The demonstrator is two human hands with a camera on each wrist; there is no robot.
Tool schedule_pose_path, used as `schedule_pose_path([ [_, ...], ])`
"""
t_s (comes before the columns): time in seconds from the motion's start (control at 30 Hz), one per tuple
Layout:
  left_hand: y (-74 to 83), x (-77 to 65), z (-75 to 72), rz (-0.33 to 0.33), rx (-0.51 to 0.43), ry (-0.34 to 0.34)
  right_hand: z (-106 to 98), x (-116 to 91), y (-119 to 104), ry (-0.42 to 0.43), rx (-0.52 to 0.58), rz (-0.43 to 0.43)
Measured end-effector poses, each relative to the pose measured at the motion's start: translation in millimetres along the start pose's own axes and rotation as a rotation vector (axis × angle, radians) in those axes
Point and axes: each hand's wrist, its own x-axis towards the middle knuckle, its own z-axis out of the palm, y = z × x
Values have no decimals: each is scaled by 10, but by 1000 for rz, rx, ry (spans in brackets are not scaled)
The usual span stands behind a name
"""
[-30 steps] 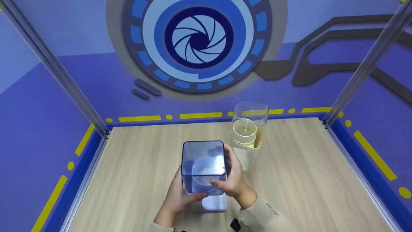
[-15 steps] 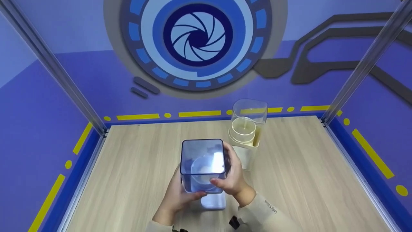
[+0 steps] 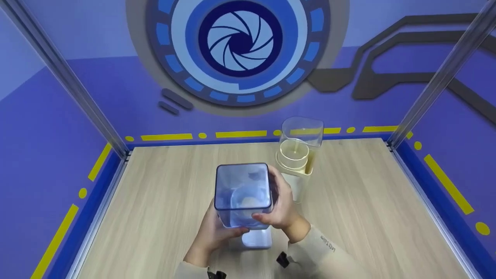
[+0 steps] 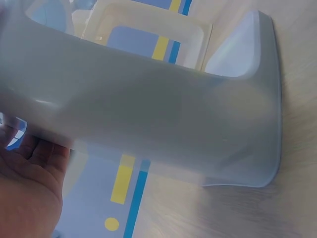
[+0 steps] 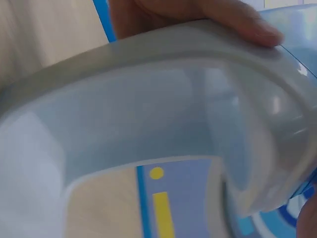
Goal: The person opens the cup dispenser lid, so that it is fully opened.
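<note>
Barely anything has shifted over the last second: the square blue-tinted tank (image 3: 243, 182) looks slightly nearer the head camera, and the bright glare on its top has faded. It sits at the near middle of the counter (image 3: 166, 186), clamped in a two-handed grip. The person's left hand (image 3: 215, 232) holds its left side, thumb along the lower front; the right hand (image 3: 285, 205) wraps its right side, thumb pressed across the lower front corner. Below the tank, a pale grey stand (image 4: 148, 99) runs down to a foot (image 3: 257, 239); whether that foot touches the counter, I cannot tell. Behind and to the right stands a cream dispenser (image 3: 306, 173) under a clear cover (image 3: 301, 133), near the purple-blue back wall (image 3: 217, 126) with its aperture emblem (image 3: 240, 42).
</note>
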Motion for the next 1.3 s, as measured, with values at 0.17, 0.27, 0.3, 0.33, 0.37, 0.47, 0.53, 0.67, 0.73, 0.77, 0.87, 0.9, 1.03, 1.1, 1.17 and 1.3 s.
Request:
schedule_pose_path([
  [0.17,-4,5,5,-28,31,11,-59,203,-102,61,-8,0],
  [0.27,-2,20,9,-30,24,7,-104,342,-125,89,25,-17],
  [0.3,2,29,11,-30,14,6,-120,392,-122,95,37,-20],
  [0.33,5,32,7,-33,11,6,-129,432,-116,103,49,-23],
  [0.37,6,35,5,-35,9,8,-135,475,-107,110,51,-27],
  [0.47,10,35,1,-41,9,6,-141,587,-74,123,30,-6],
  [0.53,9,28,3,-48,3,8,-132,655,-61,121,0,25],
  [0.67,8,11,14,-36,-6,16,-102,758,-16,103,-87,106],
  [0.73,6,7,20,-28,-14,14,-91,795,16,83,-136,146],
  [0.77,6,6,21,-24,-18,12,-86,813,33,71,-155,167],
  [0.87,-3,14,23,-14,-17,6,-78,863,78,27,-213,235],
  [0.9,-6,14,23,-14,-15,4,-77,873,97,10,-218,260],
  [1.03,-23,-6,12,-7,3,1,-54,870,197,-61,-199,374],
  [1.1,-32,-13,4,-5,8,0,-46,861,264,-98,-175,426],
  [1.17,-38,-11,-1,-1,6,2,-46,856,337,-129,-167,468],
  [1.3,-49,6,7,-1,-17,0,-67,827,482,-154,-173,516],
])
